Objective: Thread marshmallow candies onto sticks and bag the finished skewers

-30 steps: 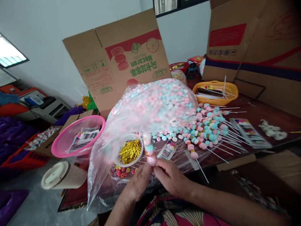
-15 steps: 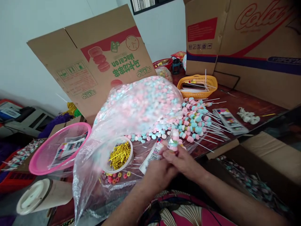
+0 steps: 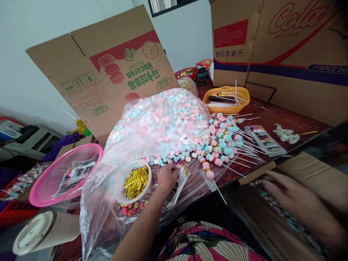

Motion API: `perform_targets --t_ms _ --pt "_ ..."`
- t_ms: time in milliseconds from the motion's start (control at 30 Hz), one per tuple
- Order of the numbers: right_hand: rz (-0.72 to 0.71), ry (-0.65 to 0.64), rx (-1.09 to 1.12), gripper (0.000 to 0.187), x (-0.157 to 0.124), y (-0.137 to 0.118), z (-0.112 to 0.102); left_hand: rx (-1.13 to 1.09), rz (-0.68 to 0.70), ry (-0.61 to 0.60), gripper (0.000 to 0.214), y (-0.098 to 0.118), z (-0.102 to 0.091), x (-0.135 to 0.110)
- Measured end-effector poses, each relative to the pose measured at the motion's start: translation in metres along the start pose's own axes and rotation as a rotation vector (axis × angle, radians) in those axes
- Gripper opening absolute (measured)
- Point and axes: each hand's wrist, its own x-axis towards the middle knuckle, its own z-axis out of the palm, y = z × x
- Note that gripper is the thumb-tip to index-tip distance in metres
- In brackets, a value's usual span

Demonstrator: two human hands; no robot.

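My left hand (image 3: 168, 178) closes its fingers on the edge of a printed plastic bag (image 3: 181, 183), beside the tub of gold ties. My right hand (image 3: 288, 194), slightly blurred, is over the cardboard box at the lower right. Its fingers are stretched out and I make out nothing in them. Below it in the box lie several wrapped marshmallow skewers (image 3: 277, 203). Between my hands, a bare marshmallow skewer (image 3: 208, 172) rests at the table's front edge, its stick towards me. Behind it more marshmallow skewers (image 3: 223, 139) are piled up.
A large clear bag of pink and blue marshmallows (image 3: 163, 119) fills the middle. Around it are a white tub (image 3: 149, 183) of gold ties, ring candies (image 3: 130, 209), a pink basket (image 3: 35, 190), a lidded cup (image 3: 59, 226), a yellow basket (image 3: 228, 108) and a bag stack (image 3: 265, 140).
My hands, earlier together around a wrapped marshmallow skewer, have parted. The right has moved to the box on the right; the left has moved left onto the printed bag. The bare skewer is now uncovered.
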Motion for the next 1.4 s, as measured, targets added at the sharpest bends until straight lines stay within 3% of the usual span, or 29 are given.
perform_targets --t_ms 100,167,233,333,467,567,633,733,833,900,1000,1100,1167,1300,1400 --pt "-0.291 -0.054 0.18 0.022 0.042 -0.068 0.056 -0.016 0.161 0.07 0.026 -0.003 -0.02 -0.013" --pt "-0.484 -0.007 0.192 0.034 0.064 -0.113 0.082 0.012 0.298 0.13 0.026 -0.007 -0.034 -0.023" --pt "-0.618 -0.113 0.159 0.035 0.078 -0.147 0.102 0.057 0.392 0.146 0.028 -0.011 -0.043 -0.03" --pt "-0.623 -0.321 0.08 0.016 0.087 -0.166 0.13 0.102 0.333 0.137 0.031 -0.015 -0.041 -0.032" --pt "-0.463 -0.367 0.021 0.022 0.089 -0.153 0.158 0.129 0.195 0.115 0.041 -0.013 -0.021 -0.022" --pt "-0.417 -0.388 -0.008 0.026 0.09 -0.138 0.156 0.126 0.171 0.096 0.022 -0.007 -0.014 -0.013" --pt "-0.388 -0.351 -0.027 0.022 0.091 -0.133 0.148 0.122 0.2 0.067 0.023 -0.005 -0.015 -0.007" --pt "-0.439 -0.246 0.068 0.038 0.095 -0.133 0.14 0.123 0.29 -0.029 0.026 -0.005 -0.024 0.001" --pt "-0.53 -0.21 0.267 0.018 0.1 -0.137 0.143 0.144 0.344 -0.095 0.027 -0.001 -0.035 0.004" --pt "-0.545 -0.205 0.339 0.016 0.102 -0.139 0.146 0.172 0.333 -0.051 0.027 0.004 -0.042 0.001" --pt "-0.559 -0.2 0.388 0.018 0.104 -0.141 0.141 0.233 0.362 0.128 0.034 0.013 -0.051 -0.009" --pt "-0.572 -0.188 0.415 0.016 0.104 -0.144 0.126 0.209 0.387 0.238 0.013 0.018 -0.055 -0.015" --pt "-0.602 -0.19 0.428 0.014 0.103 -0.147 0.115 0.088 0.421 0.205 0.01 0.016 -0.057 -0.017" --pt "-0.65 -0.281 0.467 0.015 0.09 -0.152 0.101 -0.141 0.612 0.023 0.014 0.006 -0.061 -0.026" --pt "-0.502 -0.279 0.51 0.018 0.071 -0.153 0.103 -0.219 0.527 0.067 0.013 0.003 -0.054 -0.04"
